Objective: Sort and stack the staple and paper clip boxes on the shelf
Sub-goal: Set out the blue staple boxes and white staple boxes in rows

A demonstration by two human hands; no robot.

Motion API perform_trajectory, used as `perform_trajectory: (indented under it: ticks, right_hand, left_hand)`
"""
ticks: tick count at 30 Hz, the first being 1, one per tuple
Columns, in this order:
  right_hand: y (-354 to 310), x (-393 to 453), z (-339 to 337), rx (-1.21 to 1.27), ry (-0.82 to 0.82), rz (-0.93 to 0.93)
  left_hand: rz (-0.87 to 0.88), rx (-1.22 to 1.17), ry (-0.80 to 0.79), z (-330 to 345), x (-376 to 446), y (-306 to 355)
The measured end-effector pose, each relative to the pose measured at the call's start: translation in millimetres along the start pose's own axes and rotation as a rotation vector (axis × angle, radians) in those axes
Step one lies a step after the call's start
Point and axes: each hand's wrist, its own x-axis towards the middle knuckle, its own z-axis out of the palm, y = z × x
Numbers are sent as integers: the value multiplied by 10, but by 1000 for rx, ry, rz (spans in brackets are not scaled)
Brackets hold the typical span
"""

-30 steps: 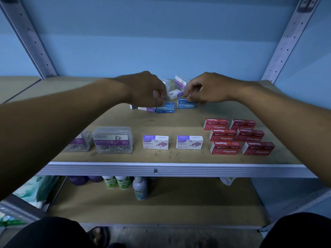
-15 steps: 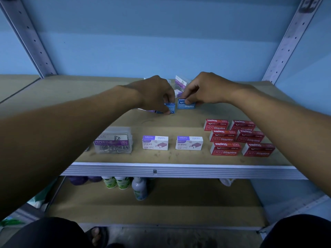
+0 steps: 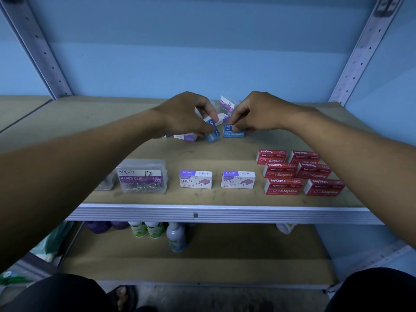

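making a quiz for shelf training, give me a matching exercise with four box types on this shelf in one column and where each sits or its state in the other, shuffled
Things:
1. red staple boxes
2. clear paper clip box
3. white and purple staple boxes
4. tilted blue staple box

Places or states:
A. gripped by the left hand
B. front centre, side by side
C. front right, grouped in two columns
D. front left, clips visible inside

Pairs: 1-C, 2-D, 3-B, 4-A
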Motion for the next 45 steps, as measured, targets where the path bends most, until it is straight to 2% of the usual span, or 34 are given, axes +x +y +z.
perform_trajectory:
  ticks: [5, 10, 13, 21, 29, 38, 45]
  right_hand:
    - [-6, -1, -5, -31, -1, -17]
    - [2, 3, -4, -9, -4, -14]
    - [8, -6, -6, 10, -1, -18]
    - [-11, -49, -23, 56, -83, -42]
    - [-42, -27, 9, -27, -39, -63]
    - [-56, -83, -23, -37, 16, -47]
    - [-94, -468, -400, 31, 38, -16]
  left_hand:
    - [-34, -32, -104, -38, -72, -39]
    - [39, 323, -135, -143, -77, -131]
    - [48, 357, -174, -135, -114, -173]
    - [-1, 175, -95, -186, -132, -60]
    - [4, 402, -125, -129, -70, -27]
    - [11, 378, -66, -103, -76, 51]
    - [106, 393, -5, -104, -45, 473]
